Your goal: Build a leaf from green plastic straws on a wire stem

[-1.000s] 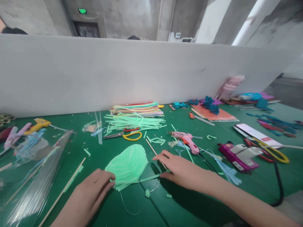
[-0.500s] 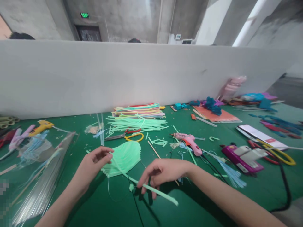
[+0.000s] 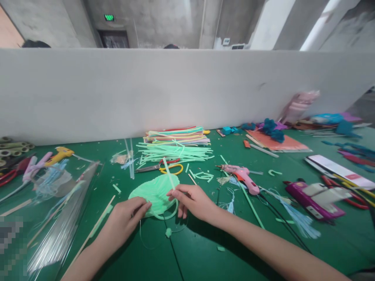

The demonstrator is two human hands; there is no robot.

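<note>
A mint-green leaf-shaped piece [image 3: 155,188] made of fuzzy ribbed strips lies in front of me. My left hand [image 3: 127,216] is closed at its lower left, thumb and forefinger pinching the near edge where a mint-green chenille stem [image 3: 166,169] begins. That stem curves in a loop along the near right edge of the piece. My right hand [image 3: 193,201] pinches it to the right of the piece, its free end pointing up and away. A small green tuft [image 3: 168,233] on a thin thread lies nearer to me.
Red-and-yellow scissors [image 3: 161,167] lie just beyond, before a pile of green stems [image 3: 175,151]. A pink glue gun [image 3: 241,175] and purple power strip [image 3: 315,203] lie right, with cords. Clear plastic sheets [image 3: 66,218] and a yellow glue gun [image 3: 60,155] are left. A white partition [image 3: 181,89] stands behind.
The stem, straight and pointing toward me on the right before, is now bent into a loop with its end pointing away. My right hand has moved up, closer to the leaf-shaped piece.
</note>
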